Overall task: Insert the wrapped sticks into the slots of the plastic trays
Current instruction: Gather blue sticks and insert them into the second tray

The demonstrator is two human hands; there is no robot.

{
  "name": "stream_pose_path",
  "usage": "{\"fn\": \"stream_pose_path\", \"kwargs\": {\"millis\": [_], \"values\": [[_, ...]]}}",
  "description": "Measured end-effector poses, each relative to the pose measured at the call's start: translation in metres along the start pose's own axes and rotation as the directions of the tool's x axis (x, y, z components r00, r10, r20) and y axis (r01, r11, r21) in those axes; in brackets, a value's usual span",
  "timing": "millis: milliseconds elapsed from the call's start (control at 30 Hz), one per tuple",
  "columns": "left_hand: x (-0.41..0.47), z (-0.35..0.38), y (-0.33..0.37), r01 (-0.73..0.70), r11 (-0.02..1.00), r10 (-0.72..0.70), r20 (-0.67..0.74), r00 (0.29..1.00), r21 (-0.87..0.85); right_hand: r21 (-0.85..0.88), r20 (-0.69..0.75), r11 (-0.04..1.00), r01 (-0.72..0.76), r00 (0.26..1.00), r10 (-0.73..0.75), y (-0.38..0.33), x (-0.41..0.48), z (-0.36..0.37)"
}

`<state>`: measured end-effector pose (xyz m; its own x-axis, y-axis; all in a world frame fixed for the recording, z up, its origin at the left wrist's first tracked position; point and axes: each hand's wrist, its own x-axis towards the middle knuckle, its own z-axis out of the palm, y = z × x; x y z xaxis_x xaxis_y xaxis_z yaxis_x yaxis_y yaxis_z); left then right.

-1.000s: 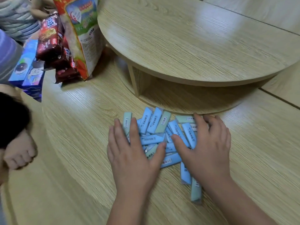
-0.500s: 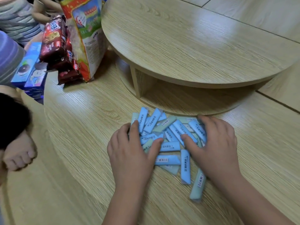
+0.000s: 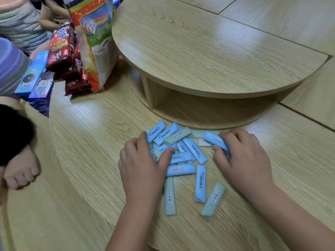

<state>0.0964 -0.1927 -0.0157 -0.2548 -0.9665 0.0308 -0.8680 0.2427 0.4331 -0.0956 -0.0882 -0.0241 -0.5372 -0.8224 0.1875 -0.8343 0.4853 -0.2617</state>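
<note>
**Two hands gathering a heap of wrapped sticks**

Most of the view was pale wood-grain tabletop (image 3: pixel 90 142), with a raised round tier (image 3: pixel 199 51) standing on it at the far side. At the far left a tall snack bag (image 3: pixel 96 42) stood upright, with red biscuit packs (image 3: pixel 63 46) stacked against it and blue boxes (image 3: pixel 36 80) further left. Another person's bare foot (image 3: pixel 21 171) rested at the left edge.

The left hand (image 3: pixel 143 169) lay palm down on the left side of the pile of wrapped sticks (image 3: pixel 181 147). Its fingers were curled over the pile's edge and its thumb pressed in from the near side, so that several sticks were caught between them. The right hand (image 3: pixel 244 160) was on the right side of the pile, its fingers and thumb pinching one light-blue stick (image 3: pixel 214 140) tilted above the rest.

The pile lay on the tabletop just in front of the raised tier, blue and pale-green wrappers crossing one another at many angles. Three sticks lay loose on the near side, between the forearms: a green stick (image 3: pixel 170 196) by the left wrist, a blue stick (image 3: pixel 200 183) in the middle, and a second green one (image 3: pixel 213 200) to the right.
</note>
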Motion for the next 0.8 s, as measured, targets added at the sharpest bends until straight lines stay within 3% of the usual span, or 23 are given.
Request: {"fn": "stream_pose_path", "kwargs": {"millis": [167,300,367,400,467,567,633,700,800], "values": [[-0.014,-0.001,0.015,-0.086,0.995,0.088,-0.048,0.995,0.048,-0.067,-0.018,0.997,0.043,0.999,-0.044,0.012,0.006,-0.005],[-0.03,0.007,0.053,-0.287,0.929,0.267,-0.113,0.957,-0.235,-0.054,-0.046,0.997,0.06,0.997,-0.063,0.015,0.01,-0.007],[-0.039,0.013,0.071,-0.306,0.866,0.275,-0.133,0.952,-0.396,0.005,-0.07,0.999,0.044,0.997,-0.043,0.015,0.008,-0.009],[-0.041,0.012,0.08,-0.259,0.826,0.238,-0.106,0.965,-0.5,0.055,-0.08,0.998,0.014,0.997,-0.01,0.015,0.007,-0.013],[-0.045,0.011,0.097,-0.022,0.682,0.098,0.061,0.993,-0.731,0.212,-0.098,0.976,-0.04,0.993,0.062,0.011,0.006,-0.025],[-0.044,0.009,0.116,0.408,0.257,0.03,0.43,0.902,-0.876,0.35,-0.155,0.934,0.076,0.988,-0.022,-0.009,0.001,-0.047],[-0.041,0.004,0.119,0.532,-0.023,0.035,0.531,0.847,-0.846,0.293,-0.173,0.94,0.174,0.977,-0.127,-0.024,-0.005,-0.053],[-0.038,-0.004,0.118,0.59,-0.133,0.044,0.59,0.806,-0.796,0.234,-0.172,0.943,0.237,0.965,-0.2,-0.033,-0.011,-0.048],[-0.033,-0.014,0.115,0.577,-0.131,0.046,0.576,0.816,-0.806,0.245,-0.167,0.93,0.274,0.957,-0.238,-0.036,-0.016,-0.038]]}}
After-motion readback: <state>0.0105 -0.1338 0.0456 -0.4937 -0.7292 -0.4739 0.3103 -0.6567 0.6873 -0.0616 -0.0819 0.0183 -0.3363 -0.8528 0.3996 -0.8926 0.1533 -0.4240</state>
